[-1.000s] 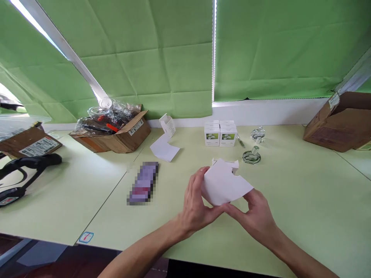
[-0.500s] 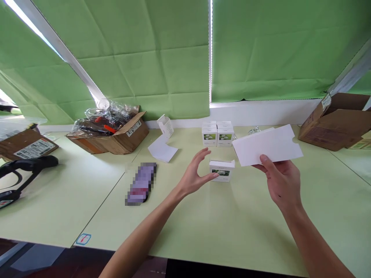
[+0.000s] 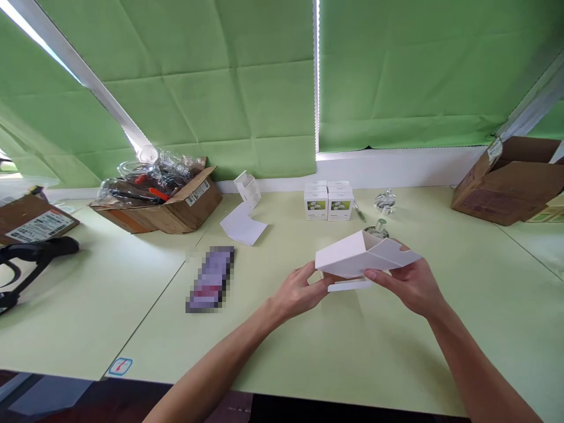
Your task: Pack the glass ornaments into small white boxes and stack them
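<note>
A folded white card insert [image 3: 352,256] is held above the pale green table [image 3: 308,346], bent into an angled shape. My right hand [image 3: 408,283] grips its right end with thumb on top. My left hand [image 3: 302,289] pinches its lower left edge. Under the insert, the edge of a small white box [image 3: 350,286] shows; most of it is hidden. Behind them stand white boxes with green pictures [image 3: 328,202] in a tight block. Two glass stoppers or bottles [image 3: 384,202] lie to the right of that block.
An open brown carton [image 3: 167,205] with clear glass and plastic stands back left; another carton [image 3: 506,185] sits at the far right. A flat white card and opened small box [image 3: 244,214] lie mid-left. A blurred dark object [image 3: 210,277] and black tool [image 3: 30,252] lie left.
My right hand brought the white card down from high on the right to the table's middle, now bent open. My left hand closed on its lower edge. The small box is now covered.
</note>
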`<action>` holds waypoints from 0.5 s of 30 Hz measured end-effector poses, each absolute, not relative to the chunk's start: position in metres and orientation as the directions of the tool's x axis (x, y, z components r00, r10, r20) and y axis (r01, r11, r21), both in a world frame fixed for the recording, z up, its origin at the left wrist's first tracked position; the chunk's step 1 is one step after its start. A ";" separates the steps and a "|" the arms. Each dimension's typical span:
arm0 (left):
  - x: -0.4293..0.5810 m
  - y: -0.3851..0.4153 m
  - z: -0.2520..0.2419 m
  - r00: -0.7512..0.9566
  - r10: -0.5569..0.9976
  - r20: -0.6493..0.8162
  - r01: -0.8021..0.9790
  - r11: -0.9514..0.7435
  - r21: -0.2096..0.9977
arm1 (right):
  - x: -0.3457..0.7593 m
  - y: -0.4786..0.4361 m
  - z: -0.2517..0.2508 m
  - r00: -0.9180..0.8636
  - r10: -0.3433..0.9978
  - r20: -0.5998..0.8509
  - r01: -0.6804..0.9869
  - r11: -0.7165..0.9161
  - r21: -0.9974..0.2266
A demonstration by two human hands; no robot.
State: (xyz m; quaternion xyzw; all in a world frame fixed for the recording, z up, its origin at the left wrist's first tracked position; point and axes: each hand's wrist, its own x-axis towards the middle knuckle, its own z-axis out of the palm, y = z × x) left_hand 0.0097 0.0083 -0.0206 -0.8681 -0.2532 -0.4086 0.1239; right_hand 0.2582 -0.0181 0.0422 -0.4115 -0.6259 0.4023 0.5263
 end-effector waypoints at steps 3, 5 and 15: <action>0.007 0.011 -0.026 0.520 0.333 0.786 0.527 -0.850 0.011 | 0.265 -0.016 0.042 -0.131 0.932 0.339 0.122 0.354 -0.927; 0.006 0.012 -0.027 0.512 0.325 0.795 0.506 -0.862 0.027 | 0.269 -0.014 0.043 -0.129 0.930 0.345 0.134 0.361 -0.923; 0.012 0.006 -0.016 0.524 0.228 0.821 0.463 -0.885 -0.050 | 0.266 -0.015 0.037 -0.019 0.931 0.364 0.196 0.360 -0.912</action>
